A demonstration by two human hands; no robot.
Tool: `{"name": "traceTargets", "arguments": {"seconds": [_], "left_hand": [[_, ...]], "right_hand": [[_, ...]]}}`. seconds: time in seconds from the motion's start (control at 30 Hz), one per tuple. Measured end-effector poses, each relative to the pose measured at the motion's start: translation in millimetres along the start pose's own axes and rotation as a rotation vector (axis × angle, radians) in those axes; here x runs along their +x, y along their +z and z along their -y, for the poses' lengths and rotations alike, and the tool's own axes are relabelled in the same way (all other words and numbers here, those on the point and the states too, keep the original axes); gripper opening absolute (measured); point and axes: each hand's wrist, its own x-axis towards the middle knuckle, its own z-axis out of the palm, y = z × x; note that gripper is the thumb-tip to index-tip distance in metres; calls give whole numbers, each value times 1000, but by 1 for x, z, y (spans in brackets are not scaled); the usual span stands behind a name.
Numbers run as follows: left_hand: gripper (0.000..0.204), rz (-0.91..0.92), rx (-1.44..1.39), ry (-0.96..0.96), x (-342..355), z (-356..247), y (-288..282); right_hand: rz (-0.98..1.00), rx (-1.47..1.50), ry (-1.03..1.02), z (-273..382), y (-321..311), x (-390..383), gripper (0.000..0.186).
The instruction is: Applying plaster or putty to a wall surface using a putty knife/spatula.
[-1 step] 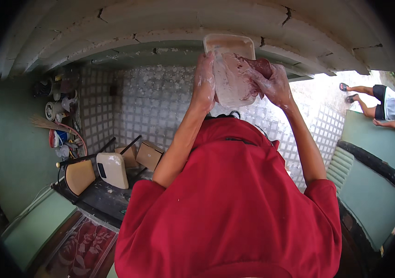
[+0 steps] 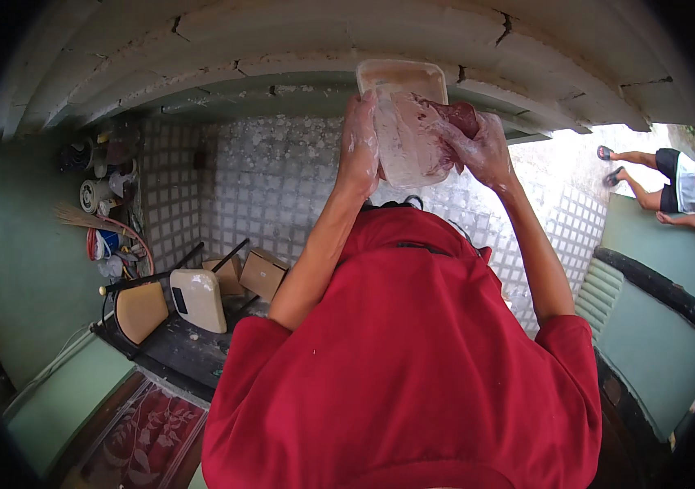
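Note:
At the top centre, both my hands are raised around a shallow rectangular plastic tub (image 2: pixel 400 159), pale and translucent, tilted so its smeared inside shows. Whitish paste with reddish-brown streaks coats it. My left hand (image 2: pixel 358 151) grips the tub's left side, with its thumb along the rim. A smooth dark red lump (image 2: pixel 463 119) of unclear kind sits in the closed grasp of my right hand (image 2: pixel 484 151), against the tub's right side. Whitish residue covers the fingers of both hands. Some of my right fingertips are hidden behind the lump and the tub.
A cracked, ribbed whitish surface (image 2: pixel 225 53) arches across the top. At left stand a pale stool or chair seat (image 2: pixel 198 300), a cardboard box (image 2: pixel 264 273), a broom (image 2: pixel 90 218) and stacked clutter. A person (image 2: pixel 669 175) in dark shorts is at far right, near green panels.
My hands, the tub and the red lump stay almost in place. At far right, the person's lower foot and one hand have shifted slightly.

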Motion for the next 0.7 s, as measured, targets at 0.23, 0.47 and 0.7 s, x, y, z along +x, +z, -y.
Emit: {"name": "traceTargets", "arguments": {"seconds": [0.23,0.47,0.7], "left_hand": [[41,29,-102,-64,-1,-5,6],[44,34,-139,-45,-9,9,1],[55,25,-95,-24,-11,18,14]], "right_hand": [[-87,79,-41,-6,-2,-1,27],[-77,29,32,-6,7,-25,27],[-131,-19,-10,0,18,-26,25]]}}
